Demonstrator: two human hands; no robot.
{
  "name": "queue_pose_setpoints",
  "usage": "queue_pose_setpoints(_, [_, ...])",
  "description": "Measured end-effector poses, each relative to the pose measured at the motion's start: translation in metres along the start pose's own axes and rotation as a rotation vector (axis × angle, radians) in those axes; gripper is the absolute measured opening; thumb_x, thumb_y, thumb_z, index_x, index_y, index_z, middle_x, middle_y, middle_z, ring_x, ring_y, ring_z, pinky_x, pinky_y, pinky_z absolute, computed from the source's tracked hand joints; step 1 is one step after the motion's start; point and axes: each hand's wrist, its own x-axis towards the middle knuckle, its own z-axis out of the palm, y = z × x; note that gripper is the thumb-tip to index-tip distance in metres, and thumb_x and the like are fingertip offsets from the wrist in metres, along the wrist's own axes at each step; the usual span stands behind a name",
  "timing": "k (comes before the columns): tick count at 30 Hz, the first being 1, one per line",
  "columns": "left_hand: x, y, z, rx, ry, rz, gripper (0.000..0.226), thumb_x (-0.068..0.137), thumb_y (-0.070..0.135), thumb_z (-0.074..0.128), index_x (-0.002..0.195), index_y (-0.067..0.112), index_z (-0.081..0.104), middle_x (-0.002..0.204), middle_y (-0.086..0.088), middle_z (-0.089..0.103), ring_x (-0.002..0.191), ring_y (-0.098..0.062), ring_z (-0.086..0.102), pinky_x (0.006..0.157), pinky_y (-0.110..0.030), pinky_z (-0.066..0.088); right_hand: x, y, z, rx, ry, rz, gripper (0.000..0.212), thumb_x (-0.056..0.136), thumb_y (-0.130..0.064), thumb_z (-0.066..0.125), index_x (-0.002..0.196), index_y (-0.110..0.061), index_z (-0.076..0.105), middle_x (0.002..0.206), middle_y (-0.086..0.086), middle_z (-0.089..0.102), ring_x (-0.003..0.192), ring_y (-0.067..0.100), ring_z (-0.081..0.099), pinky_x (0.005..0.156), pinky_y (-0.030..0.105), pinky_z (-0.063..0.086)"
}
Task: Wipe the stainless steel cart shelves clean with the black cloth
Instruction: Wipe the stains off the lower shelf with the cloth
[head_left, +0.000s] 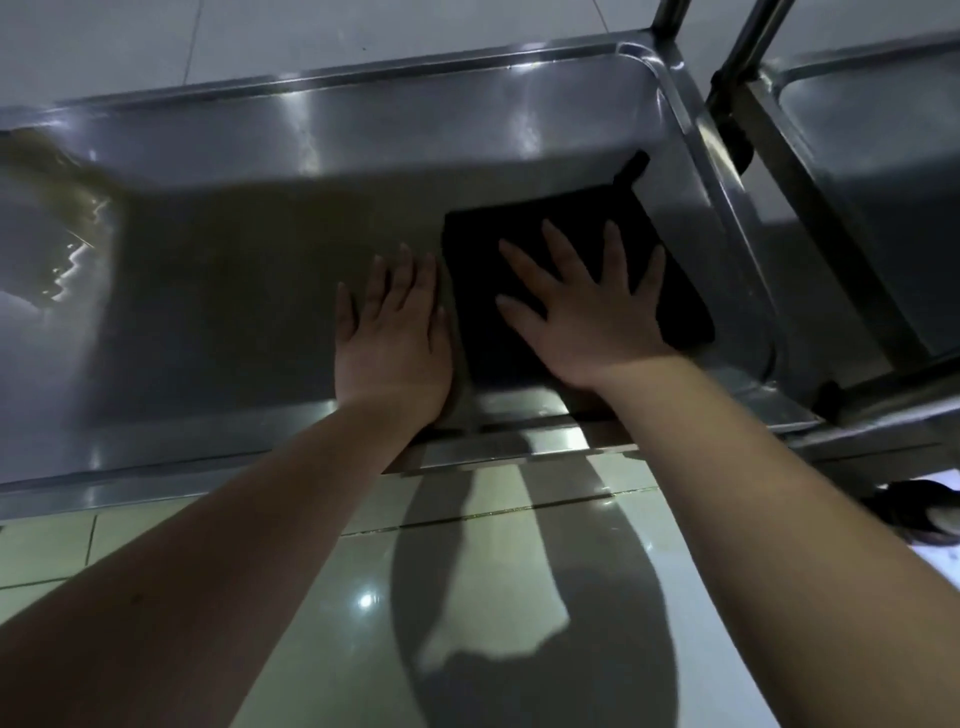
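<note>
The stainless steel cart shelf (260, 291) is a shallow tray with raised rims, filling the upper half of the view. A folded black cloth (483, 249) lies flat on its right part, close to the right rim. My right hand (587, 306) presses flat on the cloth with fingers spread. My left hand (392, 332) rests flat on the bare steel just left of the cloth, fingers straight, its edge touching the cloth's left border. A small loop of the cloth sticks out at its far right corner.
A second steel cart shelf (872, 130) stands to the right, with upright posts (743, 57) between the two. Glossy floor tiles (311, 597) lie below the shelf's near rim. A dark shoe or slipper (914, 512) sits on the floor at the right.
</note>
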Motion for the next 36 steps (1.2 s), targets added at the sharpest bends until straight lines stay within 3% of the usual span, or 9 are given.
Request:
queue_pose_setpoints(7, [0.000,0.004,0.000,0.018,-0.017,-0.003,0.056,0.102,0.033,0.022,0.156,0.025,0.009,0.164,0.005,0.004,0.150,-0.014,-0.002,0.120,-0.042,-0.006,0.107,-0.013,-0.019,0.036,-0.014,0.087,0.061,0.094,-0.070,0.017,0.150,-0.052,0.004,0.164,-0.008,-0.004,0.146,0.042,-0.015,0.106,0.071,-0.015])
queue_pose_setpoints(20, [-0.001,0.002,-0.007,0.013,-0.035,0.039,0.054,0.103,0.029,0.024,0.156,0.025,0.012,0.163,0.005,0.008,0.150,-0.014,0.003,0.120,-0.037,-0.001,-0.084,0.000,0.020,-0.015,0.036,0.069,0.061,0.086,-0.073,0.003,0.143,-0.059,-0.011,0.162,-0.016,-0.004,0.147,0.036,-0.012,0.110,0.065,-0.009])
queue_pose_setpoints(24, [0.015,-0.038,-0.028,0.068,-0.076,0.164,0.053,0.104,0.028,0.028,0.155,0.019,0.017,0.162,-0.001,0.015,0.150,-0.019,0.007,0.121,-0.036,-0.001,-0.086,-0.004,0.015,-0.036,0.023,0.060,0.060,0.089,-0.069,0.007,0.145,-0.057,-0.012,0.163,-0.014,-0.008,0.146,0.040,-0.013,0.110,0.068,-0.008])
queue_pose_setpoints(30, [0.019,-0.074,-0.031,0.099,-0.030,0.027,0.054,0.104,0.029,0.030,0.155,0.018,0.018,0.163,-0.002,0.008,0.150,-0.020,-0.001,0.119,-0.040,-0.007,-0.079,-0.034,0.018,-0.057,0.024,-0.011,0.059,0.090,-0.065,0.005,0.145,-0.054,-0.013,0.164,-0.008,-0.007,0.144,0.048,-0.014,0.105,0.074,-0.009])
queue_pose_setpoints(36, [0.018,-0.076,-0.028,0.084,0.008,0.011,0.058,0.102,0.025,0.034,0.155,0.013,0.013,0.163,-0.005,0.005,0.150,-0.022,-0.001,0.119,-0.041,-0.008,0.014,-0.087,0.013,-0.003,0.049,-0.104,0.057,0.094,-0.067,0.012,0.148,-0.054,-0.001,0.164,-0.008,-0.006,0.143,0.048,-0.018,0.101,0.075,-0.017])
